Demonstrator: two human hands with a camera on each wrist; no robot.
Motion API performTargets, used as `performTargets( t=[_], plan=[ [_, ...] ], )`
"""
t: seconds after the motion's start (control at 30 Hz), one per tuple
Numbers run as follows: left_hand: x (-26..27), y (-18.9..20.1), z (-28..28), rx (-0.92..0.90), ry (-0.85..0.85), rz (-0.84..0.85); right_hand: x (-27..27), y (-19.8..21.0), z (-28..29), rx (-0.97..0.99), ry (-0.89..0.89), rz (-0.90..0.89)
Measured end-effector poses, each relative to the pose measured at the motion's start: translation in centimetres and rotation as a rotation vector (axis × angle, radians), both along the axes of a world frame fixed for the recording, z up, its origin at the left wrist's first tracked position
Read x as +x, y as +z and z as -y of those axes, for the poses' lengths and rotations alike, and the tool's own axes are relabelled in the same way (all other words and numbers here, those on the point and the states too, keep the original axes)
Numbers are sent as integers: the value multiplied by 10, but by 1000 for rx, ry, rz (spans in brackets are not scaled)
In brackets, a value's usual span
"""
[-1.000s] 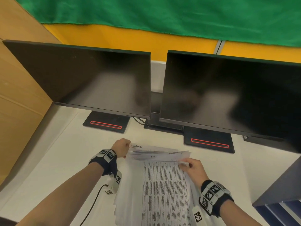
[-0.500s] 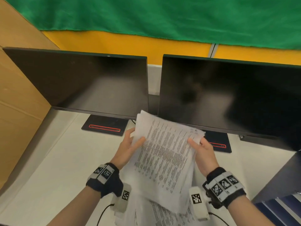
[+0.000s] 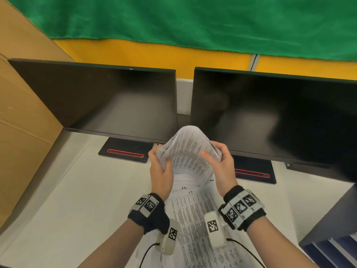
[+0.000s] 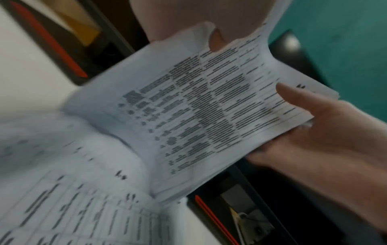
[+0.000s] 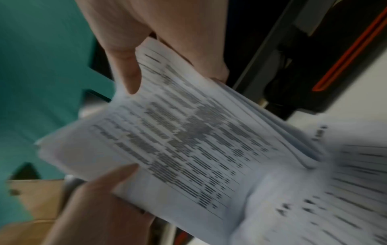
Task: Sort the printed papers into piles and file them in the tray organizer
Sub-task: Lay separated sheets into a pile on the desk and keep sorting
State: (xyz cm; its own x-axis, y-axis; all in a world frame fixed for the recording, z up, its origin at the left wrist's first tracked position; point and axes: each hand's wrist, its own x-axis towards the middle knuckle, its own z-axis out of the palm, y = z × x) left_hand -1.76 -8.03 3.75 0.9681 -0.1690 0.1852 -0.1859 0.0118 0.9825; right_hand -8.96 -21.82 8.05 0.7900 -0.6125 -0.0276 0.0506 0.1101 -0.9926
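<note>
A bundle of printed papers (image 3: 188, 151) is raised above the desk, bowed into an arch in front of the gap between the two monitors. My left hand (image 3: 161, 168) grips its left edge, thumb on top of the sheets. My right hand (image 3: 217, 160) grips the right edge the same way. The left wrist view shows the bundle (image 4: 209, 112) with the right hand (image 4: 314, 126) on its far edge. In the blurred right wrist view my right thumb (image 5: 130, 74) presses on the bundle (image 5: 178, 140). More printed sheets (image 3: 195, 219) lie flat on the desk beneath my wrists.
Two dark monitors (image 3: 108, 101) (image 3: 274, 117) on stands with red stripes stand close behind the hands. A dark blue tray organizer (image 3: 328, 235) sits at the right front. A cardboard wall (image 3: 21, 113) borders the white desk (image 3: 77, 200) on the left.
The bundle rose off the desk pile, was held up as a flat sheaf, and now bends into an arch as both hands draw closer together on its edges.
</note>
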Motion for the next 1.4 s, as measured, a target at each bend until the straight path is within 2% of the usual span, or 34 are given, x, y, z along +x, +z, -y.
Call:
performTargets(
  t=[0.13,0.23,0.3,0.4,0.53,0.7,0.77,0.83,0.93,1.0,1.03,1.1,1.17,1.3,1.4],
  plan=[
    [22,-14,-2,-67,52,-217,14,-18,8,240,-82,-100],
    [43,-17,-3,-177,47,-391,24,-23,12,400,-91,-95],
    [53,-21,-3,-203,43,-482,31,-27,11,411,-56,-99],
    [57,-28,2,-222,14,-549,42,-39,9,343,-38,-201],
    [58,-33,11,-175,16,-563,50,-53,8,248,-53,-300],
    [62,-44,14,-44,10,-511,54,-56,5,173,-33,-285],
    [61,-39,13,-16,-10,-437,55,-51,3,142,-14,-253],
    [58,-26,6,34,-17,-291,53,-46,4,115,-10,-207],
    [59,4,-28,131,30,-64,42,-47,11,-10,5,-196],
    [63,23,-67,167,39,-3,28,-61,18,-199,29,-310],
    [65,29,-87,177,19,-21,19,-71,22,-324,61,-423],
    [69,34,-129,214,-16,-122,0,-94,29,-532,138,-706],
    [68,27,-170,303,-35,-238,-20,-113,32,-597,213,-916],
    [69,-36,-251,616,-191,-546,-39,-133,35,-594,205,-1017],
    [66,-84,-287,747,-154,-687,-40,-140,38,-591,161,-1059]
  ],
)
